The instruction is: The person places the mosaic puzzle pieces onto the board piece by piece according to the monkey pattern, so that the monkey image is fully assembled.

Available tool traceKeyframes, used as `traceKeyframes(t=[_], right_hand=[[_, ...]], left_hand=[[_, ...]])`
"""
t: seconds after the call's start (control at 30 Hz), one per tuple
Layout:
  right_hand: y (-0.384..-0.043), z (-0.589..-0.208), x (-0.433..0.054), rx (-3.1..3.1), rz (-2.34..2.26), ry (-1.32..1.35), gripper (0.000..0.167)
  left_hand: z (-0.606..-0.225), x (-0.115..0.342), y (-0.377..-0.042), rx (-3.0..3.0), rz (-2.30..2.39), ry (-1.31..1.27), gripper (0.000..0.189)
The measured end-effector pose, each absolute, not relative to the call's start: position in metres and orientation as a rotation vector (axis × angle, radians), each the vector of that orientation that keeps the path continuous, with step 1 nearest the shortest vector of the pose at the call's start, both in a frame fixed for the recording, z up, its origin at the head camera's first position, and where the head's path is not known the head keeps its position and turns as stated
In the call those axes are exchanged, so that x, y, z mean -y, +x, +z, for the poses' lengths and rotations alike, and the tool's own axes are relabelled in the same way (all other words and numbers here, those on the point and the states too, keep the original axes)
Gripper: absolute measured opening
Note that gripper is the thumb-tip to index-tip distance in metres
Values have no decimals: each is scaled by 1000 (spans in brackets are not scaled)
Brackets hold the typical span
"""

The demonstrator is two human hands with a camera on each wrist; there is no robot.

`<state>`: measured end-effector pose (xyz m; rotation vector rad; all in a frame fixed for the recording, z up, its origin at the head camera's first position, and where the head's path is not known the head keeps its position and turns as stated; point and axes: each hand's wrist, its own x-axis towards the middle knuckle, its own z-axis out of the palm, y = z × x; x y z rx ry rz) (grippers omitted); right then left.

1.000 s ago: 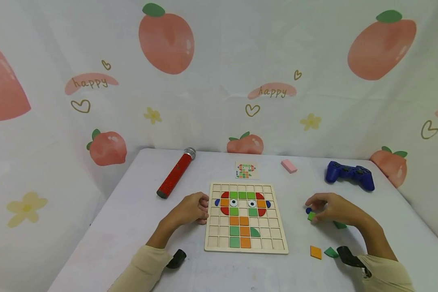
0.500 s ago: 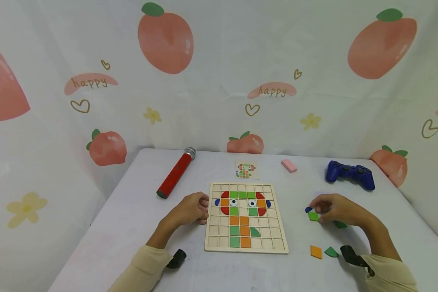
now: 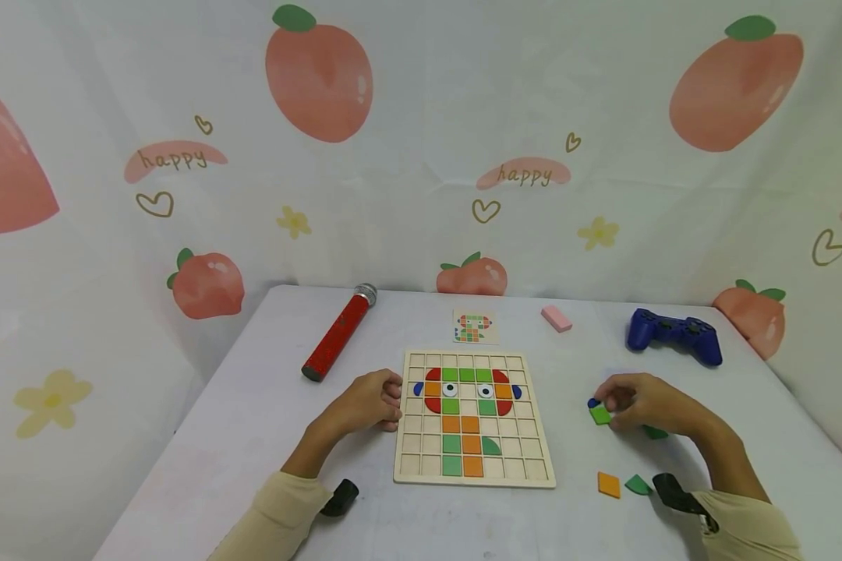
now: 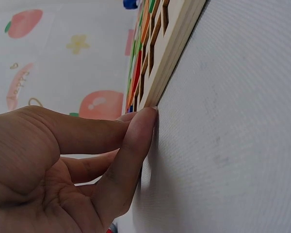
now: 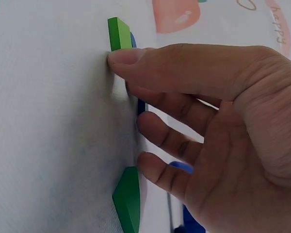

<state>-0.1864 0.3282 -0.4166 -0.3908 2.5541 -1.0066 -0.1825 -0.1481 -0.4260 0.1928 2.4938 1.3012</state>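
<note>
A square wooden grid board [image 3: 526, 452] lies on the table, with coloured tiles forming a face and a column below it. My left hand [image 3: 373, 401] holds its left edge, thumb and fingertips together at the rim in the left wrist view. To the right of the board, my right hand [image 3: 649, 401] pinches a light green square tile [image 3: 599, 414] with thumb and index finger, close to the table; its other fingers are loosely curled. A small blue piece [image 3: 593, 403] sits right behind that tile. A darker green piece [image 5: 127, 199] lies near the little finger, partly hidden in the head view.
Nearer me lie an orange tile [image 3: 609, 485] and a green quarter-round piece [image 3: 638, 485]. Behind the board are a picture card [image 3: 475, 327] and a pink block [image 3: 556, 318]. A red microphone [image 3: 338, 335] lies left, a blue game controller [image 3: 673, 336] back right.
My right fingers have shifted slightly right since the earliest frame, and the light green tile has turned and moved a little under them. My left hand and the board have stayed put.
</note>
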Motion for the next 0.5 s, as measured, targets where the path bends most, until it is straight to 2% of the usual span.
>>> traceKeyframes(t=[0.5], right_hand=[[-186, -417, -323, -2660, -927, -418, 33]], left_hand=[[-427, 148, -183, -2481, 1317, 195, 48]])
